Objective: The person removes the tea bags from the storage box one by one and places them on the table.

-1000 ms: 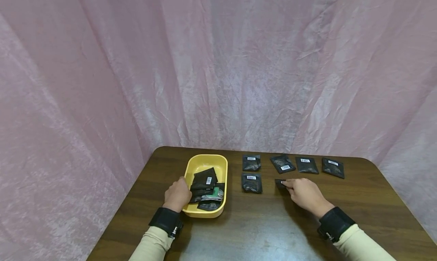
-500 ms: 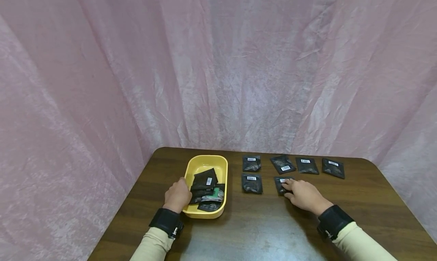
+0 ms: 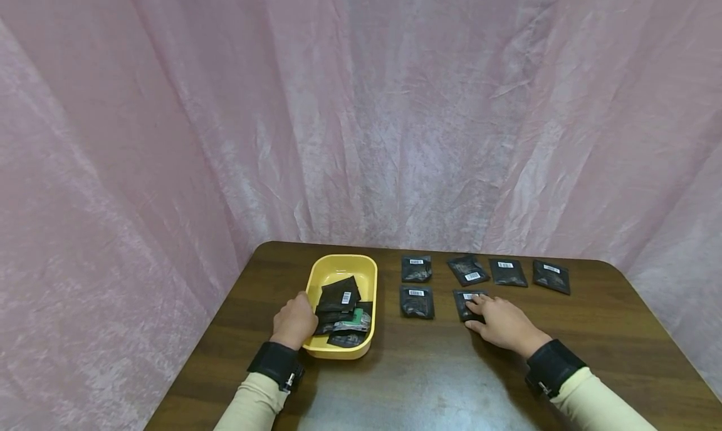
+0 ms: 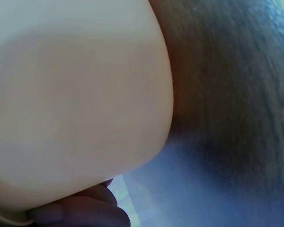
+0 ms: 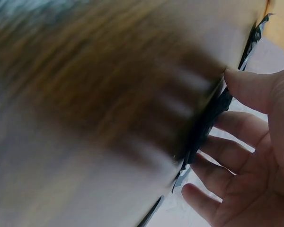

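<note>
Left hand: closed on the near left side of a yellow tray, fingers curled about its rim; the left wrist view gives the tray's pale outer wall with fingertips tucked at its lower edge.

Yellow tray: one, deep, rounded corners, set flat on the left part of the brown wood-grain tabletop.

Tray contents: several flat dark packets, overlapping, exact count hidden. Topmost, a tilted black packet with a white barcode label; below it, a packet with a green patch and a silvery edge.

Right hand: fingers extended and a little apart, tips resting on a front-row packet; thumb at that packet's near edge, pinching nothing that I can make out. The packet lies flat on the tabletop, its right part covered by the fingers.

Companion packet: black, barcoded, squarely laid between the tray and the right hand, apart from both.

Back row, four barcoded black packets, left to right: first packet, fairly straight; second packet, turned askew; third packet, nearly straight and just beside the second; fourth packet, slightly slanted.

Worn: a black band on each wrist, cream sleeves.

Backdrop: pink, crushed-looking curtain, hanging in folds behind the tabletop.
</note>
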`<state>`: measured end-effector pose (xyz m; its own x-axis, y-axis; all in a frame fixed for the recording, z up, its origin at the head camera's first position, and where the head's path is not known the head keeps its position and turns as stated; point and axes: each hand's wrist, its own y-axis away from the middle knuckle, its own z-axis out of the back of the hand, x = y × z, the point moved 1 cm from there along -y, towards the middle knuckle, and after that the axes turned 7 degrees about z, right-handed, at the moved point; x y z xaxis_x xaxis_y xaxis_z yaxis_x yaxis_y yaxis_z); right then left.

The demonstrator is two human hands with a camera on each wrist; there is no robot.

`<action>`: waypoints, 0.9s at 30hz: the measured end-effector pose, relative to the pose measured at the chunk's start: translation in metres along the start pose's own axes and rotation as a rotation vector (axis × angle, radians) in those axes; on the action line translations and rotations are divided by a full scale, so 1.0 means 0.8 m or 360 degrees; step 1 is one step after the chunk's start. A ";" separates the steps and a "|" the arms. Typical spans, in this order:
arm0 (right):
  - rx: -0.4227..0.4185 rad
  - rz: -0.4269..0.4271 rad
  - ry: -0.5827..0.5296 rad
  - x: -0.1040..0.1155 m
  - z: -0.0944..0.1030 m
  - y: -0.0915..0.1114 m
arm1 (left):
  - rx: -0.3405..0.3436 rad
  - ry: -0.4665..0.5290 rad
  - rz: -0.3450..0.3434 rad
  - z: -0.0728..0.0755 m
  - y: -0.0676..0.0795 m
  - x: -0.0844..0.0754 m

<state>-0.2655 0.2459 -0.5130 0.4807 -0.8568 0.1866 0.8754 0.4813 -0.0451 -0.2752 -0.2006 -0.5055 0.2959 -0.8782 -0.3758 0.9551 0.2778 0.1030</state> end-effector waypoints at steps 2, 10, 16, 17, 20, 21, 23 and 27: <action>-0.0007 0.0008 0.0014 0.000 0.000 0.000 | -0.0005 0.0000 -0.0008 -0.001 -0.001 0.000; -0.0030 0.0035 0.0030 0.000 -0.002 0.000 | -0.0006 -0.0007 -0.0005 -0.004 -0.004 0.001; -0.0028 0.0042 0.0006 0.001 -0.002 0.001 | 0.0019 -0.0008 0.0020 -0.004 -0.006 0.001; -0.0027 0.0042 0.0006 0.001 -0.002 0.001 | 0.0026 -0.0011 0.0025 -0.005 -0.006 0.001; -0.0030 0.0045 0.0024 0.000 -0.003 0.002 | 0.0040 -0.0019 0.0036 -0.005 -0.008 0.002; -0.0032 0.0045 0.0031 0.000 -0.003 0.002 | 0.0043 -0.0020 0.0038 -0.005 -0.008 0.002; -0.0032 0.0047 0.0052 0.000 -0.004 0.002 | 0.0043 -0.0022 0.0036 -0.005 -0.009 0.002; -0.0018 0.0041 0.0076 0.001 -0.004 0.002 | 0.0057 -0.0017 0.0046 -0.005 -0.010 0.000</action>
<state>-0.2635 0.2454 -0.5162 0.5048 -0.8521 0.1384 0.8630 0.5015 -0.0606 -0.2825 -0.2015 -0.5102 0.3234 -0.8743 -0.3621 0.9460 0.2892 0.1465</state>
